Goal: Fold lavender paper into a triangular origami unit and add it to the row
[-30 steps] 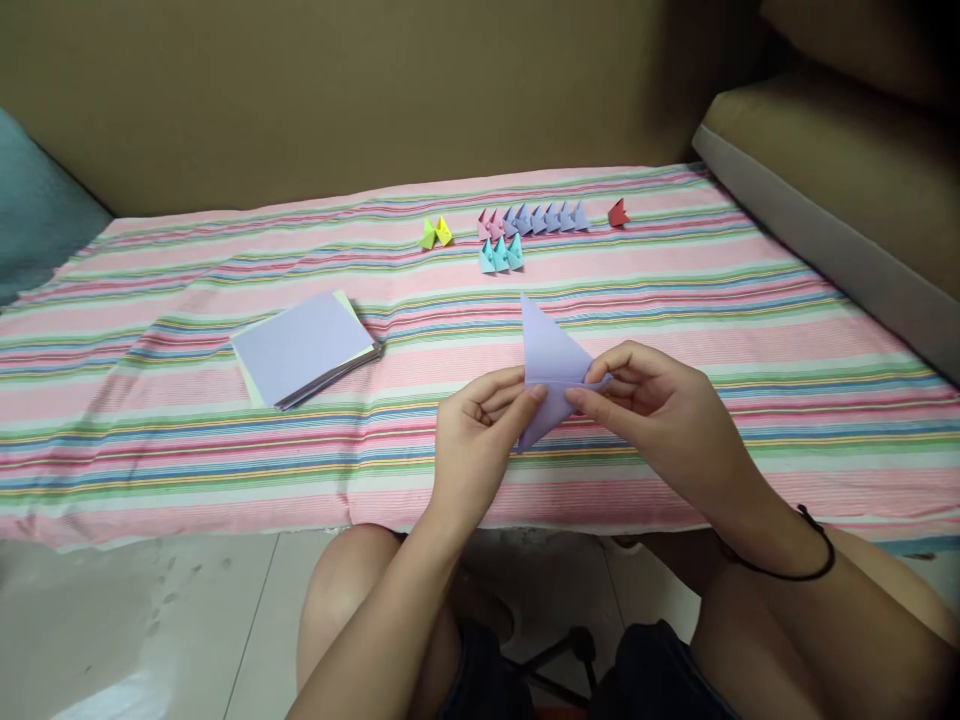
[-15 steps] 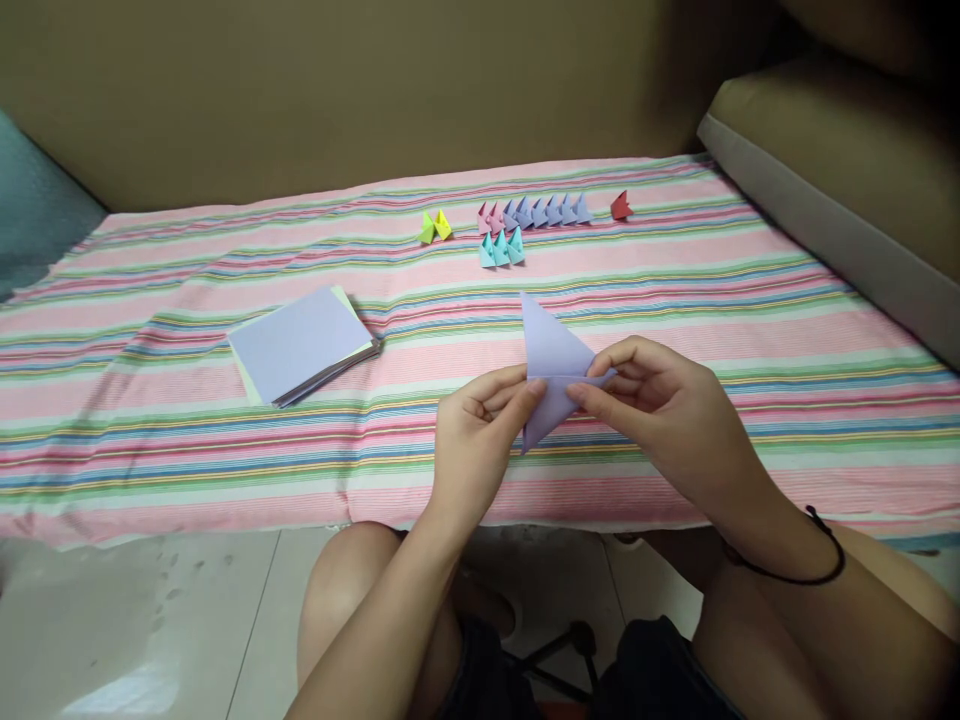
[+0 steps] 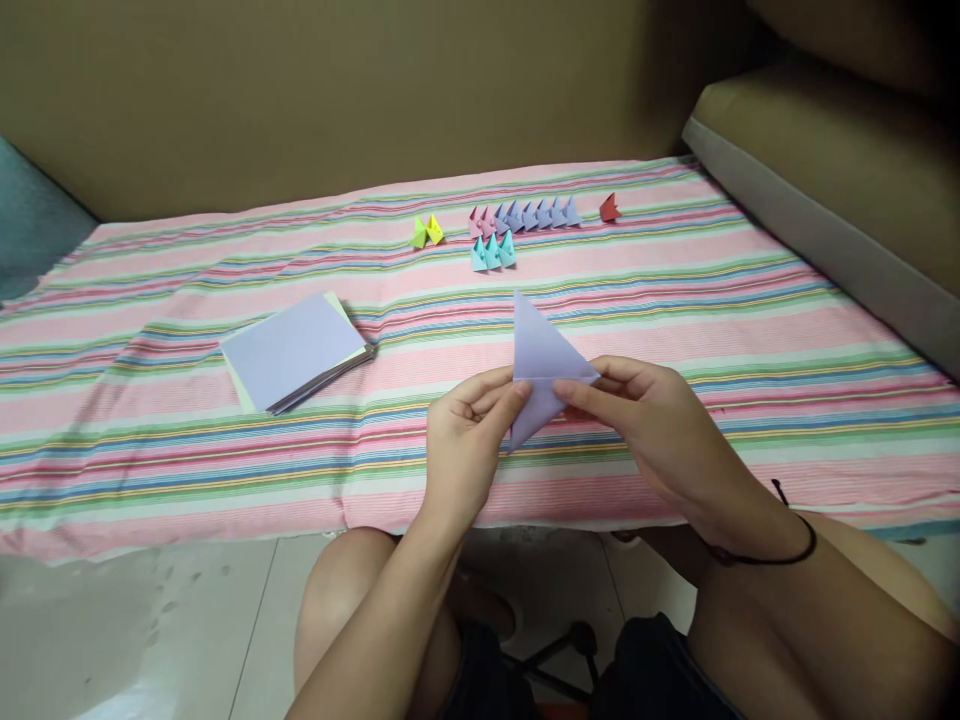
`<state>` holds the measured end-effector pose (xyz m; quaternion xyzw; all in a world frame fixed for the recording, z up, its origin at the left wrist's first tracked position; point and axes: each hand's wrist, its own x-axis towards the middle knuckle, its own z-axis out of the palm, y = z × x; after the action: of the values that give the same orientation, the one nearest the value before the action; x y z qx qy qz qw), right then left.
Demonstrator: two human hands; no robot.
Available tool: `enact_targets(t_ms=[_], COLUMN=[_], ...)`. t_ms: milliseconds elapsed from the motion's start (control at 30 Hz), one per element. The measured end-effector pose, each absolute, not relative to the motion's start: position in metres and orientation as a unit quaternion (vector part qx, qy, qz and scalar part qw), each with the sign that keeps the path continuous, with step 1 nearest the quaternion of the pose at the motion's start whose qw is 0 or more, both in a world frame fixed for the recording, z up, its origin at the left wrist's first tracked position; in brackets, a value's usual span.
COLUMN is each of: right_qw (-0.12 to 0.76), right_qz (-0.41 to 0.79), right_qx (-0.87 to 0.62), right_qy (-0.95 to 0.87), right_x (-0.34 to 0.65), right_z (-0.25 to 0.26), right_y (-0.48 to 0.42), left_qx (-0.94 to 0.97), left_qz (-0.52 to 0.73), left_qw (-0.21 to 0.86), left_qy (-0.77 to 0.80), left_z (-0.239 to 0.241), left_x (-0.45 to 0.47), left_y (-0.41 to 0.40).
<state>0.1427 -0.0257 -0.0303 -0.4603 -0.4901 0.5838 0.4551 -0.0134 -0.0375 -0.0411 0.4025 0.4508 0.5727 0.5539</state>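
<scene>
A lavender sheet of origami paper (image 3: 541,345), folded to a triangle with its point to the right, is held up above the striped cloth. My left hand (image 3: 474,425) pinches its left edge, thumb in front and fingers behind. My right hand (image 3: 637,405) grips the paper near the right point, its thumb pressed on the front by the horizontal crease and the other fingers behind. The fingers behind the paper are partly hidden.
A stack of paper (image 3: 296,350), lavender on top, lies to the left on the striped cloth (image 3: 420,330). Small folded pieces stand farther back: yellow-green (image 3: 427,232), pink (image 3: 481,220), several lavender (image 3: 540,214), teal (image 3: 493,252) and red (image 3: 610,208). A brown cushion (image 3: 832,170) borders the right.
My right thumb and fingers have shifted left and pressed the raised flap near the point flatter. The left hand keeps its pinch. The whole view has shifted slightly.
</scene>
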Motion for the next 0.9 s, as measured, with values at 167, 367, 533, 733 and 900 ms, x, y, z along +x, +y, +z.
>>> enact_targets(t_ms=[167, 367, 533, 733, 900], right_qw=[0.441, 0.441, 0.444, 0.442, 0.454], right_qz=[0.597, 0.572, 0.583, 0.596, 0.587], right_qx=[-0.463, -0.483, -0.473, -0.472, -0.468], right_qy=[-0.484, -0.496, -0.489, -0.477, -0.48], right_x=[0.1461, 0.1501, 0.15, 0.1497, 0.1514], right_z=[-0.0276, -0.0277, -0.028, -0.0221, -0.0217], right_y=[-0.0244, -0.0225, -0.0223, -0.0225, -0.022], left_qx=[0.388, 0.395, 0.402, 0.398, 0.399], left_qz=[0.57, 0.579, 0.579, 0.582, 0.576], left_qw=[0.554, 0.544, 0.541, 0.54, 0.546], left_qy=[0.465, 0.461, 0.46, 0.46, 0.459], left_z=[-0.041, -0.0397, -0.0396, -0.0403, -0.0403], left_x=[-0.0144, -0.016, -0.0173, -0.0181, -0.0177], left_y=[-0.0364, -0.0347, -0.0338, -0.0322, -0.0317])
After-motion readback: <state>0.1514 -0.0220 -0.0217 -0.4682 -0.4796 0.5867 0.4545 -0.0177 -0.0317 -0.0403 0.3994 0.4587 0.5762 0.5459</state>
